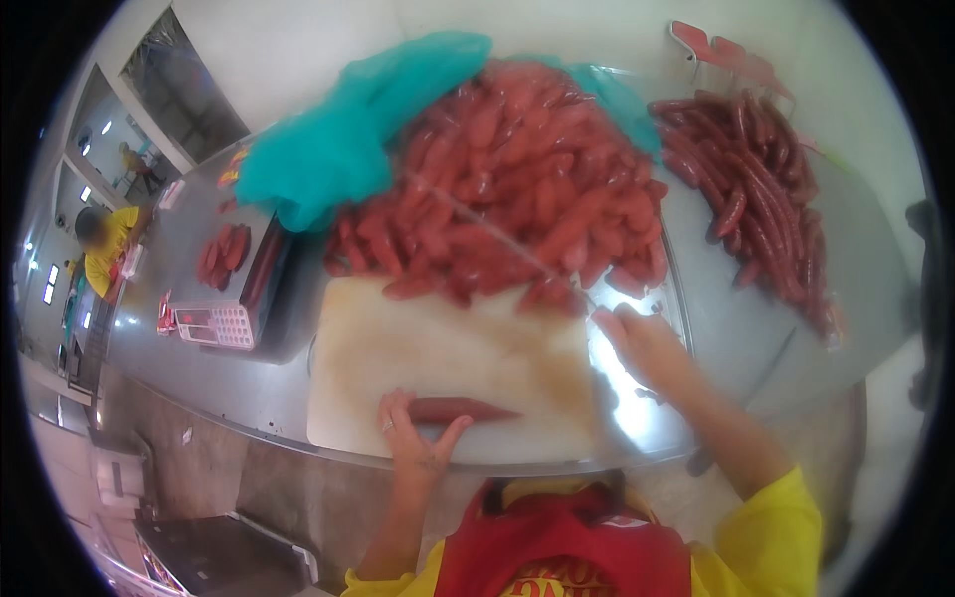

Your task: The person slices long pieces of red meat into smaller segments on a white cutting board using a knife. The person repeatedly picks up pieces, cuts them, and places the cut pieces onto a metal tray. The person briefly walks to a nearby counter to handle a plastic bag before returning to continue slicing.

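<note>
Sausage (460, 409) is held flat on the cutting board (348, 338) by the left grip (416, 445), near the board's front edge. Its blunt left end is enclosed between the fingers and thumb, the fingers being curled around that end and the thumb laid along the lower side. Its tapered end is left uncovered and is pointed to the right.

The right grip (642, 343) is raised beyond the board's right edge, well apart from the sausage, with its fingers curled together. A long thin thing (487, 227) is pinched there and stretched leftward in front of the pile; it is too blurred for its kind to be told.

Behind the board, a large pile of red sausages (527, 179) is heaped, flanked at its left by a teal bag (328, 139). To the right, longer dark sausages (761, 189) are laid on the metal desk (865, 269). To the left, a scale (214, 323) is placed, with a few sausage pieces (224, 257) set on its top. Farther left, a person in yellow (104, 264) is seen.
</note>
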`<state>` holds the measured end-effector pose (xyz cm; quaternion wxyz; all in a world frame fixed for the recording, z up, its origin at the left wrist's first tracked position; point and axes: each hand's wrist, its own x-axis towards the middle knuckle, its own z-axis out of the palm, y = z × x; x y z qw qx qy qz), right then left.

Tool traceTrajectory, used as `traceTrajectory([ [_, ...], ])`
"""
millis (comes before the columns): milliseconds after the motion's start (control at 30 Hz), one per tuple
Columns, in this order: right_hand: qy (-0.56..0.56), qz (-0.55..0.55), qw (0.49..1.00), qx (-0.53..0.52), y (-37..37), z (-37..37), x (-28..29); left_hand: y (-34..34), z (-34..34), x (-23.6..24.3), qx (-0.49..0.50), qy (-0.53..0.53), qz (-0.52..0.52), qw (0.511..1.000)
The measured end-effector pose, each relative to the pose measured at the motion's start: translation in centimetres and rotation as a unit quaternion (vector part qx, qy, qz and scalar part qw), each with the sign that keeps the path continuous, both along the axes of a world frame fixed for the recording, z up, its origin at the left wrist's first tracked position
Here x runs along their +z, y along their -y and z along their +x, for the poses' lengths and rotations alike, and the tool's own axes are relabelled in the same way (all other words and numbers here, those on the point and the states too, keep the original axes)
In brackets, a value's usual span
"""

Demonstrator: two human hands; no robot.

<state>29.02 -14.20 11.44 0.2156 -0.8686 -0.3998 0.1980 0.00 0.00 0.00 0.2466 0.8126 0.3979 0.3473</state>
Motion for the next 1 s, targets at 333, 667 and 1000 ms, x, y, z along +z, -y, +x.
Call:
traceTrajectory([
  [333,-0.115,-0.123,0.978,0.126,10.4,-5.3,-1.5,0.5,0.7,0.5,-0.122,-0.03,0.142,0.982],
  [667,-0.034,-0.222,0.961,0.16,14.3,-3.3,1.6,-0.4,1.5,0.5,-0.148,0.001,0.162,0.976],
  [1000,-0.157,-0.096,0.958,0.222,-2.4,-8.1,-5.9,-1.0,1.0,1.0,-0.166,0.001,0.159,0.973],
])
